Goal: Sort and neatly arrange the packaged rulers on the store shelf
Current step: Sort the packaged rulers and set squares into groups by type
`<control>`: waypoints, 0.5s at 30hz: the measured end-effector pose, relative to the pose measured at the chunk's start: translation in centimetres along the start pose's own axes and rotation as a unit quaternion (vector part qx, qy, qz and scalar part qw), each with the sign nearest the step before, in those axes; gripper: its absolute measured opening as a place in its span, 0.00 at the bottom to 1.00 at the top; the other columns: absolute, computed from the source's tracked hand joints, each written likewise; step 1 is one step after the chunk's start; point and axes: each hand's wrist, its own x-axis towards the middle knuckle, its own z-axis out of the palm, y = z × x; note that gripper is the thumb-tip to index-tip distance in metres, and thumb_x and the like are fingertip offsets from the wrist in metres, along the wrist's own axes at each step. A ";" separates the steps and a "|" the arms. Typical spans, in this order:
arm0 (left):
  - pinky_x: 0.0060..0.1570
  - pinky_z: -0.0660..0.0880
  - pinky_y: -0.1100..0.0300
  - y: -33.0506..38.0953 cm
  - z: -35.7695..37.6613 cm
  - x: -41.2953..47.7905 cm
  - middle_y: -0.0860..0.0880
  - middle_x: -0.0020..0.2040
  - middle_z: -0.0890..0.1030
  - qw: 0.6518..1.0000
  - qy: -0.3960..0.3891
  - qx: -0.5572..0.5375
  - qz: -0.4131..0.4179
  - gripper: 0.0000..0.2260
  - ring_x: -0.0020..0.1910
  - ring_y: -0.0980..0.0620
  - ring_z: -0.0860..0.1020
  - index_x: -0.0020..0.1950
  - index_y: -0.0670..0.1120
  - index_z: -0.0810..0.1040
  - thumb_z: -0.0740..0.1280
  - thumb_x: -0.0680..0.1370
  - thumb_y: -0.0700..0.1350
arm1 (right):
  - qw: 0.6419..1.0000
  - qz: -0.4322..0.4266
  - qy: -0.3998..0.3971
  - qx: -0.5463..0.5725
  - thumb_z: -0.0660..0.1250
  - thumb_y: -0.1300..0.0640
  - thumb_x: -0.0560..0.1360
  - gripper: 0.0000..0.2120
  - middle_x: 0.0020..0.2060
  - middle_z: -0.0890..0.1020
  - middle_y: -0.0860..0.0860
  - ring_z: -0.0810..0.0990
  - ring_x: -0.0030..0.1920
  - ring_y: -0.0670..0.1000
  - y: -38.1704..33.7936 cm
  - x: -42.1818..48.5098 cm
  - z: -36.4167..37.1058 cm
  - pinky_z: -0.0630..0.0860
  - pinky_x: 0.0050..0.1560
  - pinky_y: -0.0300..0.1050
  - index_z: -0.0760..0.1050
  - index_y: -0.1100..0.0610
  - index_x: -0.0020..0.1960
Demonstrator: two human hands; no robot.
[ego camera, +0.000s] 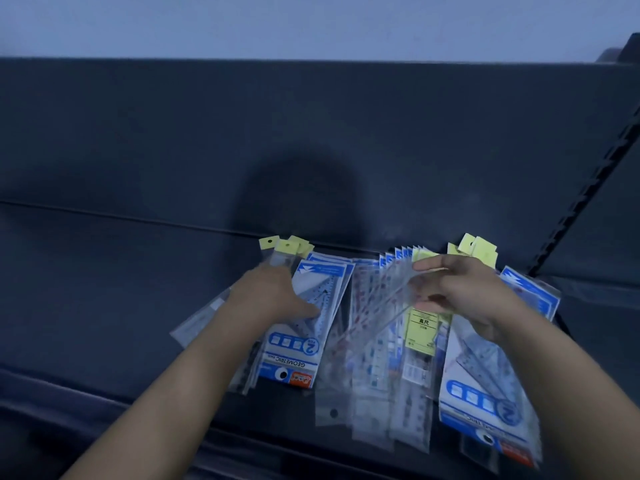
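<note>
shelf [121, 306]: dark blue-grey
ruler packs [294, 355]: blue and white, orange corner
hang tags [287, 245]: pale yellow
wall [311, 22]: pale grey-blue

We count two stacks of blue-and-white carded geometric packs [300, 344] [485, 405], one fan of clear ruler sleeves [374, 341], and two bare hands [273, 296] [465, 292].

Dark back panel [138, 133] stands below a pale wall [242, 22]. Slotted upright [588, 188] runs diagonally at right. Rounded shadow [301, 192] lies on the panel.
</note>
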 end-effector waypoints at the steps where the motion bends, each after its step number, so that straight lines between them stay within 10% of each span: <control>1: 0.49 0.68 0.57 -0.2 0.1 -0.1 0.44 0.63 0.71 1.000 0.008 -0.003 -0.022 0.33 0.60 0.45 0.72 0.67 0.45 0.68 0.70 0.70 0.64 | 1.000 -0.001 -0.005 0.022 0.67 0.74 0.70 0.14 0.37 0.80 0.60 0.81 0.32 0.53 0.0 -0.1 -0.1 0.82 0.35 0.41 0.74 0.64 0.54; 5: 0.53 0.70 0.55 -1.8 0.4 -0.5 0.42 0.64 0.70 0.995 0.029 -0.020 -0.094 0.28 0.62 0.42 0.72 0.66 0.41 0.66 0.70 0.73 0.54 | 0.996 -0.007 0.017 0.083 0.65 0.75 0.71 0.13 0.39 0.81 0.59 0.79 0.30 0.51 -0.1 0.0 -1.0 0.81 0.30 0.41 0.75 0.65 0.53; 8: 0.37 0.69 0.59 -2.8 -0.2 -0.6 0.48 0.48 0.75 0.993 0.017 -0.058 -0.104 0.18 0.46 0.49 0.75 0.50 0.43 0.69 0.72 0.72 0.52 | 0.994 -0.018 0.026 0.102 0.65 0.75 0.70 0.12 0.34 0.83 0.56 0.77 0.25 0.48 -0.3 -0.1 -1.2 0.75 0.25 0.35 0.76 0.65 0.51; 15: 0.30 0.68 0.64 -6.0 -0.5 0.3 0.49 0.38 0.80 0.966 0.113 -0.233 -0.001 0.10 0.35 0.55 0.76 0.43 0.43 0.78 0.76 0.68 0.45 | 0.990 -0.012 0.012 0.142 0.64 0.73 0.73 0.08 0.33 0.81 0.57 0.80 0.28 0.51 0.4 -0.7 2.1 0.79 0.29 0.39 0.79 0.64 0.44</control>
